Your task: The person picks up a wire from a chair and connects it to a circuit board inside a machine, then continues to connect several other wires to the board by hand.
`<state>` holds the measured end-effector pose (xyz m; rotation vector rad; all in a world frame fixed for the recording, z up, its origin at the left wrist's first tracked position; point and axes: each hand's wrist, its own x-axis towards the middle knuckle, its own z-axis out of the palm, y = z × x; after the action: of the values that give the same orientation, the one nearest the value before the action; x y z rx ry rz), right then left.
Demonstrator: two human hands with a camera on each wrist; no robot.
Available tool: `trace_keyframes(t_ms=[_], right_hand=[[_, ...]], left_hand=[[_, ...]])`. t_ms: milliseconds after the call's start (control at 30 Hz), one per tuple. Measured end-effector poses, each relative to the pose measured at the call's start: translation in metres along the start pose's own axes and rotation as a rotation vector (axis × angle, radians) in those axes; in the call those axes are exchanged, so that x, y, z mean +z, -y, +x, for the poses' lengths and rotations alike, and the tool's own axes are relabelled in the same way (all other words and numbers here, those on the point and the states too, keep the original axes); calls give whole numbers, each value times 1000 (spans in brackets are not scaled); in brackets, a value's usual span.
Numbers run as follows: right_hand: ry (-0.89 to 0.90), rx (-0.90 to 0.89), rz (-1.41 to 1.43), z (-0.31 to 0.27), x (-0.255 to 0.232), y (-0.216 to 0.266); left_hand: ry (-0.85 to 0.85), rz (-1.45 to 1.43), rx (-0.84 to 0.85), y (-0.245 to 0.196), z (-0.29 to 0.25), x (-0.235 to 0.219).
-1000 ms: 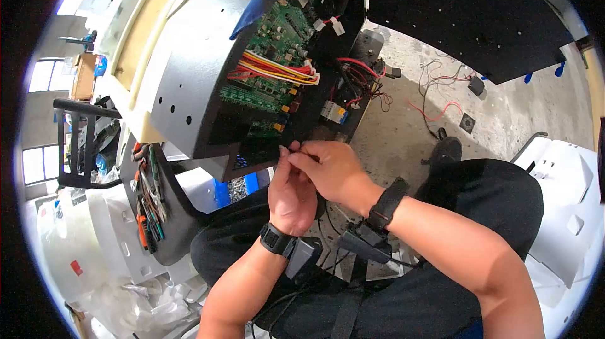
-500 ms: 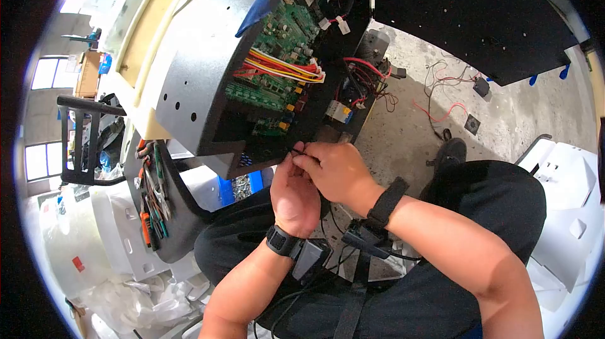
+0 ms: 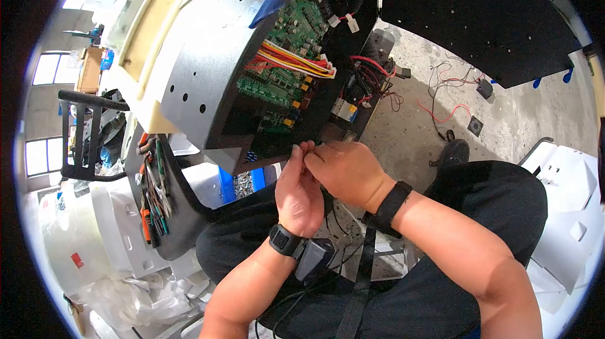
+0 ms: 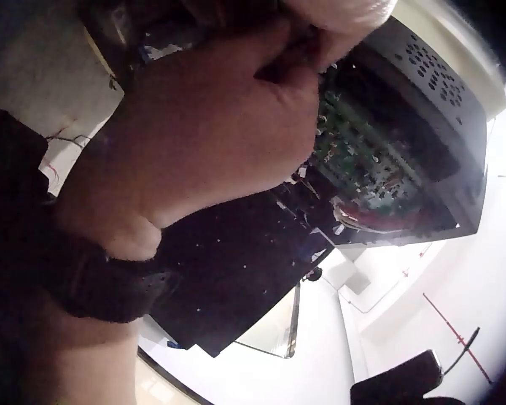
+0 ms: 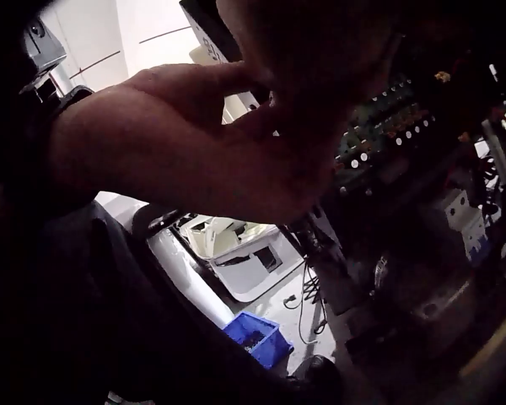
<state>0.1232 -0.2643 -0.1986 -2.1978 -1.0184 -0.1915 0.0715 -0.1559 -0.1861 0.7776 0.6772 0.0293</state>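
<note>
In the head view my left hand (image 3: 297, 197) and right hand (image 3: 353, 172) meet at their fingertips, thumbs and forefingers pinched together. What they pinch is a small black piece, now mostly hidden behind the fingers. Both hands are just outside the lower edge of an open dark metal cabinet (image 3: 195, 80). Inside it a green circuit board (image 3: 271, 90) carries a bundle of red, yellow and white wires (image 3: 296, 61). A white breaker with a blue part (image 3: 344, 110) sits right of the board. The left wrist view shows the back of the right hand (image 4: 228, 126) close up.
The cabinet's black door (image 3: 472, 17) hangs wide at upper right. Loose wires (image 3: 444, 80) lie on the concrete floor. Pliers and other hand tools (image 3: 151, 194) rest on a dark chair seat at left. A blue bin (image 5: 260, 339) of small parts stands below the cabinet.
Cabinet and surroundings have shifted rightward in the head view. The hands stay together at its lower edge; the right hand has turned slightly, and the black piece seen earlier between the fingertips is covered.
</note>
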Motion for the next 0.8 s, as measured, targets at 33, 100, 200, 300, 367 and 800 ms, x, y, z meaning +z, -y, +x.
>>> trace_keyframes(t_ms=[33,100,200,300,367,800], right_hand=[[3,-2,0,0,0,1],[33,222,173,1,-2,2],[-7,596,568,-6,0,6],[254,1040,1172,1,-19,2],[204,1013,1209,-3,-11,-1],[-170,509,678,-1,-19,-1]], left_hand=[[22,44,10,0,2,-1],[49,85,23,-1,2,-1],[94,36,-19,-2,1,5],[17,23,-93,-4,0,7],[90,58,-72,-4,0,7],[81,147,-49,1,6,6]])
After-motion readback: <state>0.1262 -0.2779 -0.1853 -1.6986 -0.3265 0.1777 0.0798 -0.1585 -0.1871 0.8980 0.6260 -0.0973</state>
